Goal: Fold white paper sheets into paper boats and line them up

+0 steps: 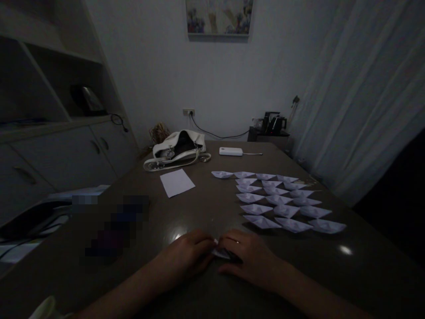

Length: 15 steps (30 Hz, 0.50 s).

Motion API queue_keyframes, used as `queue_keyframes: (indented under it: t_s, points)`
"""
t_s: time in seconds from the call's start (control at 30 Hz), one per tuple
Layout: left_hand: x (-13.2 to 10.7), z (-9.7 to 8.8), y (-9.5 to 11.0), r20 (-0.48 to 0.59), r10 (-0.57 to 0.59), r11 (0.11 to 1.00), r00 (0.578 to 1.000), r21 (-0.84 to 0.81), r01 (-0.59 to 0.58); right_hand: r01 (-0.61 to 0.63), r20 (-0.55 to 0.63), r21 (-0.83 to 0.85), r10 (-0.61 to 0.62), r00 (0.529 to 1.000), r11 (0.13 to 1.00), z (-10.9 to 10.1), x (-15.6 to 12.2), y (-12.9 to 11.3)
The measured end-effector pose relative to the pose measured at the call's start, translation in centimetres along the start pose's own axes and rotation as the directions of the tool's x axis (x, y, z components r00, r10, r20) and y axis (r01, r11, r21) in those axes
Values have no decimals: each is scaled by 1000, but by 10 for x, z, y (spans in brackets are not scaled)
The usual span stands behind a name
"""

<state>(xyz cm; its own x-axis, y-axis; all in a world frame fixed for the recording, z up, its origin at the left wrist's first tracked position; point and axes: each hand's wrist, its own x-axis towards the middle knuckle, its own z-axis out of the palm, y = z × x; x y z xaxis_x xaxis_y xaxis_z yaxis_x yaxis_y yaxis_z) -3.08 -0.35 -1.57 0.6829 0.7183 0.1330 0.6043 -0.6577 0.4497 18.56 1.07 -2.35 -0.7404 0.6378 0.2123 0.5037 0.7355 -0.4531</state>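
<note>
My left hand (189, 256) and my right hand (247, 259) rest together on the dark table (199, 212) near its front edge. Both have their fingers closed on a small piece of folded white paper (221, 253) between them; most of it is hidden under the fingers. Several folded white paper boats (279, 201) lie in rows to the right, just beyond my right hand. A flat white sheet of paper (177, 182) lies farther back, left of centre.
A white handbag (177, 149) and a white power bank with cable (231, 151) sit at the table's far end. Cabinets and shelves (59, 133) line the left wall, a curtain (358, 102) the right. A kettle (272, 124) stands on a small stand behind.
</note>
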Motion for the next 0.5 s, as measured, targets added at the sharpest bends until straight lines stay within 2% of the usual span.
queue_keyframes:
  t_s: [0.1, 0.17, 0.23, 0.3, 0.4, 0.5]
  points:
    - [1, -1, 1, -68, -48, 992, 997, -124, 39, -20, -153, 122, 39, 987, 992, 2, 2, -2]
    - [3, -4, 2, -98, -140, 966, 985, -233, 114, -108, -234, 295, 181, 955, 949, 3, 4, -3]
    - [5, -5, 3, -101, -245, 928, 964, -312, 203, -203, -232, 471, 343, 910, 858, 4, 7, -2]
    - [7, -5, 3, -48, -341, 863, 939, -412, 293, -250, -197, 600, 443, 875, 760, 6, 9, -2]
    - [9, -2, 3, 52, -408, 709, 911, -611, 352, -262, -144, 718, 505, 851, 645, 7, 13, 0]
    - [9, -1, 5, 79, -431, 598, 899, -721, 350, -240, -129, 764, 506, 853, 599, 6, 15, -1]
